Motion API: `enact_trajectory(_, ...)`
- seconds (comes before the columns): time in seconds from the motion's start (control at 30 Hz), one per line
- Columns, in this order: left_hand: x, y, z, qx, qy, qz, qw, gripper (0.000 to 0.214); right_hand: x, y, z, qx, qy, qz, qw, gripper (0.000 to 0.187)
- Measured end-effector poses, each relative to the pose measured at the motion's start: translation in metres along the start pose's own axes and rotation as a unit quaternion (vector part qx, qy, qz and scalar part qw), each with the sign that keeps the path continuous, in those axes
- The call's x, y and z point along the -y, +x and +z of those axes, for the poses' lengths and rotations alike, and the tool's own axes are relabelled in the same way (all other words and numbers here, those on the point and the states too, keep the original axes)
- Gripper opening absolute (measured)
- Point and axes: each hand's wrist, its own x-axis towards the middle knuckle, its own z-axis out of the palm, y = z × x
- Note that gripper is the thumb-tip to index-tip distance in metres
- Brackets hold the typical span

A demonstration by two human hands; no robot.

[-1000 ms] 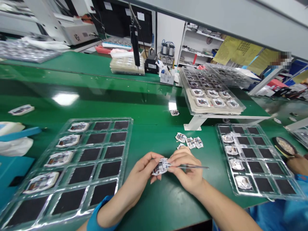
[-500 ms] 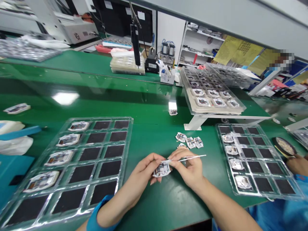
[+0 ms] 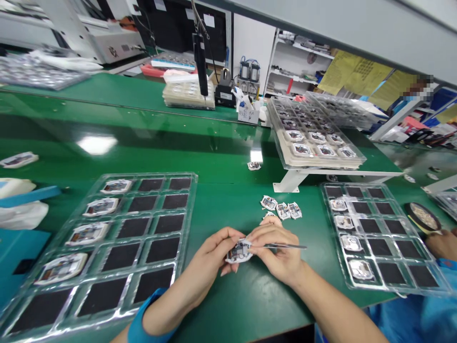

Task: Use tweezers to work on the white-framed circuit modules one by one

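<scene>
Over the green bench, my left hand (image 3: 210,252) pinches a small white-framed circuit module (image 3: 238,251) between thumb and fingers. My right hand (image 3: 280,252) grips thin metal tweezers (image 3: 289,246), their tip resting at the module's right edge and their tail pointing right. Both hands are closed. Three loose modules (image 3: 282,209) lie just beyond my right hand. A clear tray (image 3: 107,238) with dark cells and several filled modules down its left column lies to the left. A second clear tray (image 3: 374,238) with several modules lies to the right.
A raised stack of filled trays (image 3: 314,143) sits on a white stand behind. A single module (image 3: 253,166) lies on the belt. Another person's hand (image 3: 442,243) is at the right edge beside a round dish (image 3: 423,216). White pouches (image 3: 21,205) lie far left.
The tweezers dropped from an upward tilt back to level at the module's edge. The module stays pinched in my left hand. The view shifted slightly.
</scene>
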Motion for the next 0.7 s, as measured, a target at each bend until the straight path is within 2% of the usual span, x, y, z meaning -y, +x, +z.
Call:
enact_trajectory(0.33,0.0057,0.0028,-0.0018,0.009,0.082,0.012,0.997,0.033,-0.0004,-0.0021,0.0016,-0.021,0.028,0.097,0.995,0.005)
enact_trajectory(0.47,0.0052,0.0049,-0.0033,0.022,0.106,0.009,0.994,0.035,0.0009,-0.0011,-0.0008,0.009,0.023,0.116,0.993,0.006)
enact_trajectory(0.6,0.0044,0.0068,-0.0044,0.029,0.116,0.001,0.993,0.037,0.0033,0.0015,-0.0034,0.043,0.018,0.104,0.993,0.005)
enact_trajectory(0.7,0.0037,0.0074,-0.0037,0.026,0.11,-0.01,0.994,0.04,0.0052,0.0032,-0.0048,0.051,0.023,0.119,0.991,0.005)
